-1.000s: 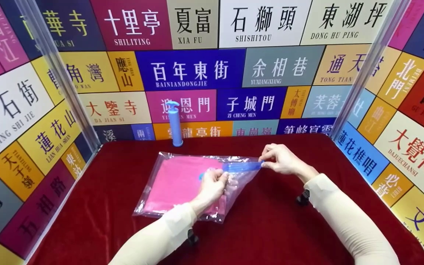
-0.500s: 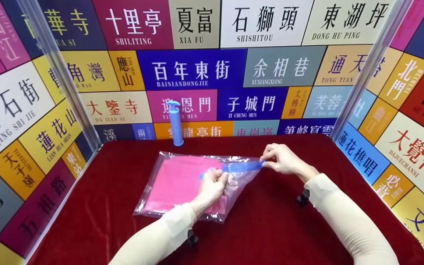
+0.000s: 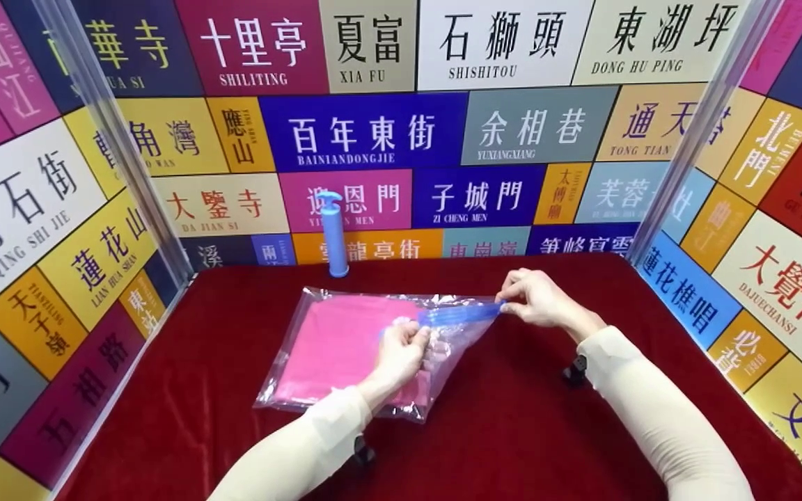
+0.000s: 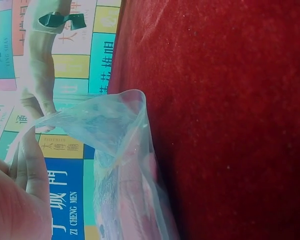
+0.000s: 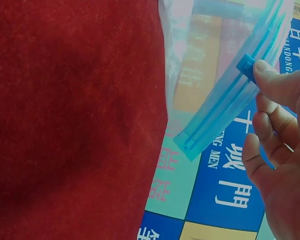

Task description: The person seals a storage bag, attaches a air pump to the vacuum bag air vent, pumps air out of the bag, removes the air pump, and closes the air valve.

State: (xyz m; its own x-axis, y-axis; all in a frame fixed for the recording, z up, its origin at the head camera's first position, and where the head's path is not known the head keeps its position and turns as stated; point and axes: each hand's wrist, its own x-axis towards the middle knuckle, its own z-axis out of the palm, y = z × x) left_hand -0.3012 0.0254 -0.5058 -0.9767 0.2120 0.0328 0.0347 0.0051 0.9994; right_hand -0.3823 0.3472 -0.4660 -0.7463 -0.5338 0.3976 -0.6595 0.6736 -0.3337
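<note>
A clear zip storage bag [image 3: 453,348] with a folded pink cloth [image 3: 335,344] inside lies on the red tablecloth, its open-side edge lifted between both hands. My left hand [image 3: 401,351] pinches that edge near the bag's middle. At the far right corner, my right hand [image 3: 540,299] pinches the end of the blue zip strip [image 3: 457,315]. The right wrist view shows a small blue zip slider [image 5: 246,66] on the strip, held between thumb and finger. In the left wrist view the bag's mouth [image 4: 132,97] bulges below the fingers.
A blue hand pump [image 3: 333,236] stands upright at the back of the red-covered table [image 3: 512,431]. Panels with coloured place-name signs [image 3: 359,132] rise behind and at both sides.
My right hand has shifted very slightly right, away from my left hand, and the blue strip between them looks a little straighter. The bag and pump stay in place.
</note>
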